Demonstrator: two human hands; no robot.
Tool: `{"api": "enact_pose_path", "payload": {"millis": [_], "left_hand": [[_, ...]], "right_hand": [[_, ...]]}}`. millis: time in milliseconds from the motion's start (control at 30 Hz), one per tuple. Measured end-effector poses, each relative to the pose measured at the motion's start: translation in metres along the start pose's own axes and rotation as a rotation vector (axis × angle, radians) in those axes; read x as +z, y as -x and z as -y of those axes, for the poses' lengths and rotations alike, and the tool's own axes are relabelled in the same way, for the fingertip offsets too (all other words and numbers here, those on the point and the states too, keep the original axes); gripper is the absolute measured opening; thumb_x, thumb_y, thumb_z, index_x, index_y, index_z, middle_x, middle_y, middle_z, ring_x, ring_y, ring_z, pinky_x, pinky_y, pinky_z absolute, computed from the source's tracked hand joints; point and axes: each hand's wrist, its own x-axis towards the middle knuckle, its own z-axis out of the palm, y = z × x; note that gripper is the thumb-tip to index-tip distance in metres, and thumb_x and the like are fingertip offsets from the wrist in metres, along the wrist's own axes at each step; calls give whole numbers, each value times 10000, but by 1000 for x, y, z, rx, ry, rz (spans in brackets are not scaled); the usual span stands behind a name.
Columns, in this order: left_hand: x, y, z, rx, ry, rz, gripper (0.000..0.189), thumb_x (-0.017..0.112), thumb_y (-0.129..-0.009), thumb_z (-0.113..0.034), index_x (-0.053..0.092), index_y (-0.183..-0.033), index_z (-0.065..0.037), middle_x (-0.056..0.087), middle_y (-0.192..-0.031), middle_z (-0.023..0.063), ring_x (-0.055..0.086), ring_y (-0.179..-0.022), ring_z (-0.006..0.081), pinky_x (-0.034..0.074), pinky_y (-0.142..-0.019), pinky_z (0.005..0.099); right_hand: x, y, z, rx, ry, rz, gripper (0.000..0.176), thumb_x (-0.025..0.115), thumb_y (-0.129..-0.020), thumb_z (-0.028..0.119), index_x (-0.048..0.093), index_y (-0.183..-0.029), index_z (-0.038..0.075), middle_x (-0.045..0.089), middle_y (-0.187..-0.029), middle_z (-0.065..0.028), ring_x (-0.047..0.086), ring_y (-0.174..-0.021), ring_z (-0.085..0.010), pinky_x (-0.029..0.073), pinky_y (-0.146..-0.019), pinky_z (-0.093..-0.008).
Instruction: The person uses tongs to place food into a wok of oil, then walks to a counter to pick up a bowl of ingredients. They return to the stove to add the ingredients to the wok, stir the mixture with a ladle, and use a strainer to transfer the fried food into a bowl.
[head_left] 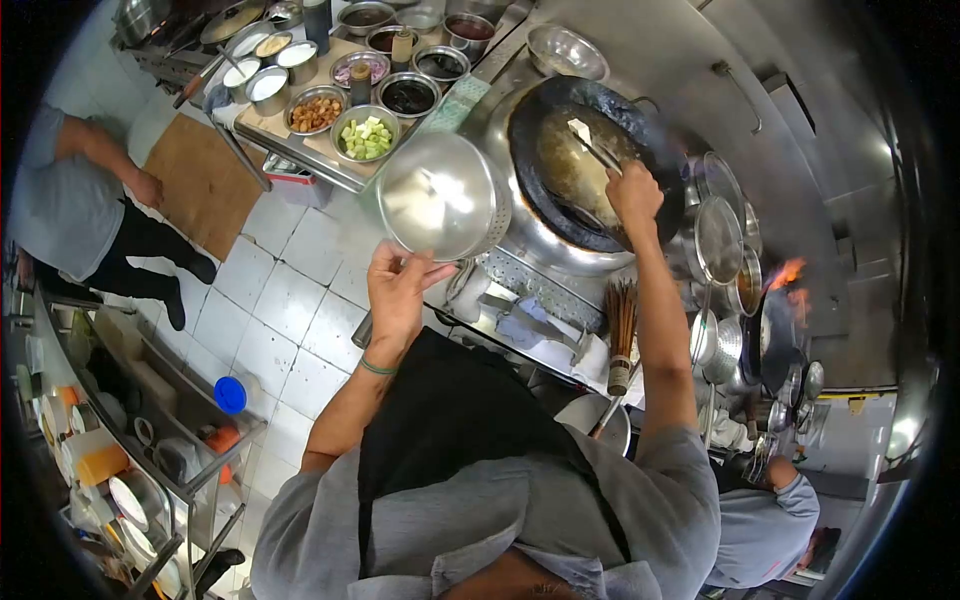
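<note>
My left hand [398,290] pinches the near rim of a metal colander [398,178], its holes showing along the right side. Something pale [428,212] lies inside amid bright glare. Over on the right, my right hand [635,200] is closed around metal tongs [603,155], which reach over a dark wok [530,150]. At their tip is a small white piece [579,128]. Bubbly, yellowish oil [570,165] fills the wok below it.
Bowls of ingredients, including diced green vegetable [366,138] and browned cubes [314,112], stand at upper left. A bamboo brush [620,340] and strainers [718,240] are on the right, near a flame [787,274]. One person [75,200] stands left; another [765,530] is lower right.
</note>
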Motion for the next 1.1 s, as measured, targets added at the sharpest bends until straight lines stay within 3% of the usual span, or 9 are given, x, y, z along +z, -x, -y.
{"api": "enact_pose_path", "payload": {"millis": [200, 267, 333, 467, 533, 633, 867, 1067, 1100], "left_hand": [[-2, 14, -10, -37, 9, -30, 114, 563, -912, 56, 482, -868, -11, 630, -988, 154, 704, -843, 276, 643, -735, 397], [-7, 14, -13, -55, 5, -46, 113, 561, -913, 57, 482, -868, -11, 629, -979, 153, 704, -844, 278, 644, -732, 398], [-15, 13, -18, -82, -10, -43, 112, 559, -913, 58, 482, -868, -9, 630, -977, 156, 704, -845, 283, 644, -729, 399], [-11, 10, -18, -71, 7, 21, 125, 562, -911, 58, 471, -860, -11, 631, -946, 152, 701, -829, 279, 643, -737, 404], [-5, 10, -15, -46, -8, 34, 136, 563, -911, 57, 462, -853, -12, 632, -924, 147, 701, -829, 273, 639, -743, 406], [4, 8, -4, 9, -18, 74, 152, 566, -913, 55, 451, -845, -17, 634, -900, 139, 698, -828, 254, 633, -753, 404], [11, 10, -15, -60, -108, 182, 157, 580, -906, 55, 455, -848, -22, 650, -874, 139, 692, -753, 210, 632, -728, 370], [3, 8, -28, -218, -253, 233, 102, 563, -893, 23, 486, -863, -38, 636, -898, 111, 701, -739, 204, 645, -603, 344], [-2, 5, -28, -238, -277, 235, 96, 564, -882, 11, 487, -863, -43, 630, -871, 103, 689, -661, 187, 641, -565, 326]], "right_hand": [[0, -33, -17, 125, 134, -56, 352, 626, -897, 367, 694, -1097, 85, 663, -1135, -161, 652, -1025, -394, 520, -853, -505], [-28, 0, -12, -27, -10, -297, 372, 624, -903, 366, 688, -1129, 79, 665, -1121, -167, 657, -1001, -387, 518, -838, -491], [-70, 46, 5, -203, -147, -322, 363, 647, -899, 332, 683, -1136, 59, 670, -1073, -175, 662, -960, -374, 512, -814, -465], [-108, 122, 13, -480, -401, -98, 348, 740, -829, 265, 691, -1095, 45, 680, -1007, -174, 665, -898, -376, 517, -758, -436], [-118, 158, 32, -476, -380, 74, 359, 748, -817, 262, 687, -1088, 35, 681, -999, -180, 666, -853, -383, 525, -726, -439], [-102, 184, 42, -537, -425, 128, 332, 729, -831, 240, 670, -1081, 29, 663, -924, -162, 661, -800, -370, 526, -684, -457], [-111, 195, 44, -514, -351, 7, 396, 761, -793, 200, 646, -1142, 50, 651, -960, -139, 652, -790, -377, 521, -652, -421], [-124, 171, 20, -699, -267, 26, 390, 774, -723, 123, 673, -1092, 47, 658, -946, -107, 659, -776, -343, 522, -639, -424], [-127, 166, 17, -706, -251, 65, 385, 771, -726, 119, 672, -1091, 46, 659, -944, -105, 659, -780, -342, 521, -643, -427]]}}
